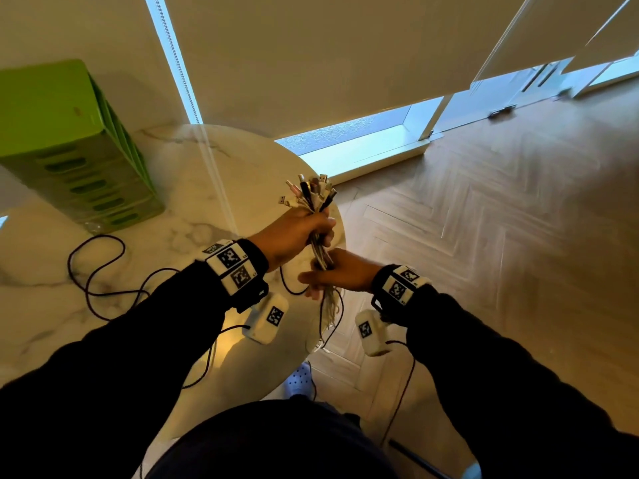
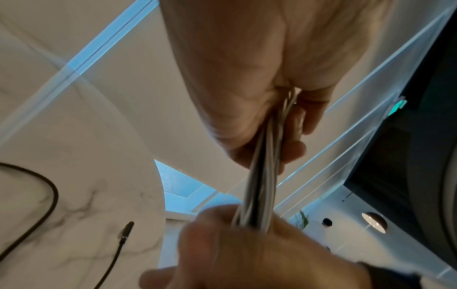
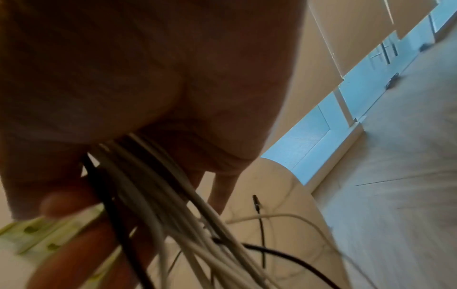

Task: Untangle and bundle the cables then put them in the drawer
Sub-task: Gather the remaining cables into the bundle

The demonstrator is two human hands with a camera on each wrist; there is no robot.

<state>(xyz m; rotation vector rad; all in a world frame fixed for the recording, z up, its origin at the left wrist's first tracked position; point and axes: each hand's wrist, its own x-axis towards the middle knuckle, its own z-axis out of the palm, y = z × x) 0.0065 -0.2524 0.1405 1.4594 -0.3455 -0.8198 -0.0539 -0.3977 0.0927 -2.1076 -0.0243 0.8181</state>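
Note:
A bundle of white and black cables (image 1: pixel 320 250) stands upright over the table's right edge, its connector ends (image 1: pixel 311 191) fanned out on top. My left hand (image 1: pixel 297 233) grips the bundle high up. My right hand (image 1: pixel 337 271) grips it just below, and the loose tails (image 1: pixel 330 309) hang down from it. In the left wrist view the cables (image 2: pixel 264 160) run taut from my left hand (image 2: pixel 247 88) to my right hand (image 2: pixel 247 244). In the right wrist view my right hand (image 3: pixel 160 88) is wrapped around the strands (image 3: pixel 153 185). A green drawer unit (image 1: pixel 76 157) stands at the table's far left, its drawers closed.
A long black cable (image 1: pixel 96 271) loops across the round marble table (image 1: pixel 173 209), its plug end (image 2: pixel 126 228) lying near the right edge. Wooden floor (image 1: pixel 484 219) lies to the right; a window with lowered blinds (image 1: pixel 311 63) is behind the table.

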